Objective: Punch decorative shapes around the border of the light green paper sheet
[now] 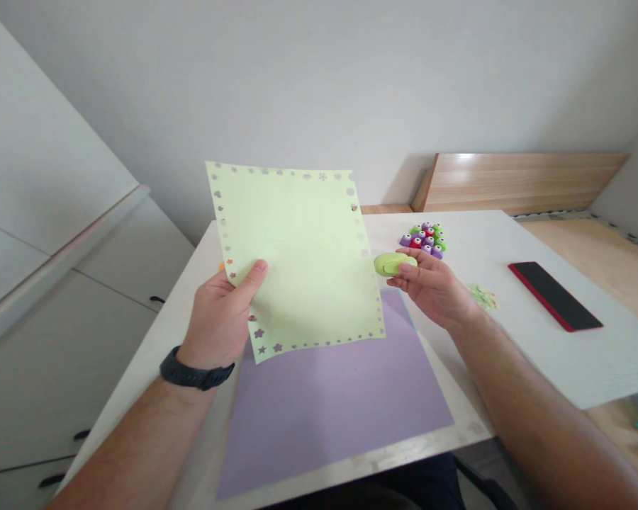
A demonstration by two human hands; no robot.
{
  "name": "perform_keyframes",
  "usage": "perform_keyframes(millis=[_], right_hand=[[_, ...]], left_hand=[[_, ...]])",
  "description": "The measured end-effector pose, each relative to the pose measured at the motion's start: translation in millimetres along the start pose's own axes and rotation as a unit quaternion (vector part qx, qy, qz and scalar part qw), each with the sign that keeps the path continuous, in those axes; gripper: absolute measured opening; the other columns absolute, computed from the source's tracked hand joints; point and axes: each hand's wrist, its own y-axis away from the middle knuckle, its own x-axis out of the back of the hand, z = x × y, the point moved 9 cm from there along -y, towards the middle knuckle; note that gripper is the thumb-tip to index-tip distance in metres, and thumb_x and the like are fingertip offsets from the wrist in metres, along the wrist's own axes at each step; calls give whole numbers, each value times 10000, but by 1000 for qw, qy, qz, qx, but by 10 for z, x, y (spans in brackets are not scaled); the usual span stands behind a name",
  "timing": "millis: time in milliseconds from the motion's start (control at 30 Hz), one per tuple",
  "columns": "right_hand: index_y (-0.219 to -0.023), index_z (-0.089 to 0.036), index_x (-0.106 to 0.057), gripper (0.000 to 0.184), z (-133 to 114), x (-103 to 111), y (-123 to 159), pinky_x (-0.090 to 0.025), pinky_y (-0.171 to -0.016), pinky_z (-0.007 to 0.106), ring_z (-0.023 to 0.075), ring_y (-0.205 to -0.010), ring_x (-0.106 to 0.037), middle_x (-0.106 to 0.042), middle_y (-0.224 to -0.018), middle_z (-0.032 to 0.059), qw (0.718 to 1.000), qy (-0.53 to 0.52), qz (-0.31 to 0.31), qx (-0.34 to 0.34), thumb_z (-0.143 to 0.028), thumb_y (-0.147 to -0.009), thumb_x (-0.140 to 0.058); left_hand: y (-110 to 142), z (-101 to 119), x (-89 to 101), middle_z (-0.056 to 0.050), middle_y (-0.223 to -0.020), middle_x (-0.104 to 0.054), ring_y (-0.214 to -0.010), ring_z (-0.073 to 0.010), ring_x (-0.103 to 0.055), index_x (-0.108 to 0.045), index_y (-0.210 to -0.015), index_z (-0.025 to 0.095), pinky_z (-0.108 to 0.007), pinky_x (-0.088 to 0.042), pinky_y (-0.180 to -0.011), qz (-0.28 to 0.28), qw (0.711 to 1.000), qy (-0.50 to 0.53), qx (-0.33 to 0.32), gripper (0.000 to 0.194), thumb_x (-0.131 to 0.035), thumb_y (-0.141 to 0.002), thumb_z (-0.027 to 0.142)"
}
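My left hand (pixel 223 304) pinches the left side of a pale green sheet of paper (pixel 298 255), thumb in front and fingers behind it. Small shapes such as flowers, hearts and stars are cut out all along the sheet's edges. The sheet is held up, tilted, over the table. My right hand (pixel 430 283) is closed on a light green craft punch (pixel 394 265), just off the sheet's right edge; whether the two touch I cannot tell. Below the sheet lies a large purple paper (pixel 340 418).
On the white table (pixel 473 241) stands a cluster of purple, green and red punches (pixel 425 239). Small green paper bits (pixel 481 296) lie right of my right hand. A black and red flat case (pixel 556 294) is farther right. White cabinets (pixel 74 312) line the left.
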Motion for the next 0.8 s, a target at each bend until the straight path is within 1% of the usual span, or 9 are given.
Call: perform_keyframes(millis=[167, 333, 400, 500, 567, 633, 733, 800], right_hand=[[-1064, -245, -718, 282, -57, -117, 34, -468, -792, 367, 206, -859, -609, -692, -981, 32, 998, 41, -44, 13, -274, -797, -805], [-1157, -243, -692, 400, -4, -155, 57, -442, -733, 335, 187, -815, -578, -660, -932, 19, 996, 52, -69, -4, -251, -775, -810], [-1143, -248, -669, 426, 27, -148, 51, -440, -712, 323, 183, -802, -578, -656, -927, 14, 997, 38, -71, -7, -243, -751, -836], [-1072, -258, -660, 400, 41, -148, 42, -433, -695, 309, 174, -785, -568, -648, -910, 4, 997, 18, -77, -3, -229, -730, -863], [-1065, -253, -686, 330, 27, -167, 47, -430, -701, 309, 172, -792, -555, -640, -923, 12, 996, 30, -89, 2, -256, -773, -839], [-1096, -246, -716, 278, 7, -180, 58, -437, -728, 320, 183, -834, -555, -640, -980, 32, 995, 43, -94, 5, -313, -836, -787], [-1140, -242, -743, 292, -2, -179, 74, -460, -762, 347, 208, -881, -561, -639, -1037, 56, 995, 39, -91, -2, -405, -901, -702], [-1141, -231, -758, 333, 16, -179, 82, -471, -738, 356, 213, -852, -554, -635, -1015, 68, 995, 36, -90, -14, -457, -918, -659]], left_hand=[[0, 14, -3, -70, -1253, -738, -1137, -302, -701, -741, -1181, 227, -434, -598, -975, 4, 1000, -6, 1, 445, -803, -804, 455], [-11, -13, 2, -65, -1278, -727, -1131, -306, -706, -729, -1197, 226, -442, -608, -966, 0, 1000, -7, 6, 443, -784, -821, 452], [-12, -14, 1, -66, -1268, -731, -1122, -307, -710, -727, -1202, 224, -450, -612, -962, -4, 1000, -7, 4, 439, -779, -828, 447], [-10, -4, -7, -66, -1259, -734, -1131, -309, -706, -731, -1196, 221, -460, -605, -982, -11, 1000, -3, -3, 417, -775, -837, 429], [-9, -2, -4, -67, -1257, -735, -1133, -309, -705, -734, -1188, 221, -466, -602, -991, -9, 1000, -3, -4, 404, -777, -838, 418], [-9, -4, 3, -71, -1267, -730, -1139, -310, -703, -731, -1198, 219, -470, -599, -996, -6, 1000, 0, -4, 410, -778, -839, 412], [-10, -8, 9, -77, -1296, -717, -1160, -305, -694, -721, -1222, 214, -464, -587, -1015, -7, 1000, 3, -6, 423, -771, -849, 405], [-10, -17, 12, -81, -1292, -718, -1159, -302, -696, -720, -1225, 212, -457, -584, -1018, -7, 1000, 0, -1, 424, -767, -852, 407]])
